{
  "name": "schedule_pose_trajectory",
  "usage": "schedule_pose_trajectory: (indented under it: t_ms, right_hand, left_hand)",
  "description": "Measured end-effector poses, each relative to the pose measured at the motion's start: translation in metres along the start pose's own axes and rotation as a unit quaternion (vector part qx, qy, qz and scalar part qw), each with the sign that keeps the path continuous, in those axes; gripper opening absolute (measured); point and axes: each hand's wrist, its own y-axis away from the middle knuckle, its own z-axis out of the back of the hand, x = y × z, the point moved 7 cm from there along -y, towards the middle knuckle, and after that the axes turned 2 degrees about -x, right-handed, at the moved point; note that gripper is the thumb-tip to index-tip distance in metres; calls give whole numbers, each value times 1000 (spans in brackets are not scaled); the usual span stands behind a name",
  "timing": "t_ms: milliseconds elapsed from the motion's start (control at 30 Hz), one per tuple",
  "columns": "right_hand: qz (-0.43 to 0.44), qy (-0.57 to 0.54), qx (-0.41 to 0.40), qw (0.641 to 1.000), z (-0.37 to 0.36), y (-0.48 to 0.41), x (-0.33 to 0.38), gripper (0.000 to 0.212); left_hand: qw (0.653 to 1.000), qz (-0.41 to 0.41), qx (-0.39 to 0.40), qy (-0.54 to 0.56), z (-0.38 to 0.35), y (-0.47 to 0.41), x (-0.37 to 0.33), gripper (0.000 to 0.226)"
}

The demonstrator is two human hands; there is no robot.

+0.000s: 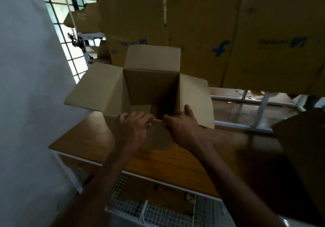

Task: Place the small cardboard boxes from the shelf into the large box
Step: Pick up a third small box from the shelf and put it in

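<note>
the large box (151, 86) stands upright on the wooden surface (84, 144), mouth up, its far flap raised and its side flaps spread left and right, so its spread runs across the view. the left hand (133, 130) and right hand (181, 126) sit side by side at the near edge, fingers curled closed over the near flap, which is folded down toward the person. the box's inside is dark, with perhaps a smaller box at the bottom.
</note>
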Motion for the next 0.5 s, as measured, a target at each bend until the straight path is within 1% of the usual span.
schedule_pose_trajectory:
  t_ms: [100, 200, 267, 333, 500]
  right_hand:
    - [-12, 0, -12, 1000, 19, 32, -8, 30]
    - [-23, 9, -4, 1000, 35, 66, -10, 32]
    - [-27, 4, -3, 1000, 47, 91, -6, 30]
    - [-30, 8, -23, 999, 63, 116, -4, 26]
    - [-47, 37, -37, 998, 105, 181, -5, 31]
  left_hand:
    - [1000, -7, -7, 18, 11, 11, -33, 32]
    - [999, -8, -11, 38, 26, 28, -63, 31]
    - [999, -13, -16, 41, 38, 42, -80, 31]
    - [998, -26, -27, 41, 51, 56, -101, 31]
    - [997, -2, -39, 70, 86, 85, -160, 32]
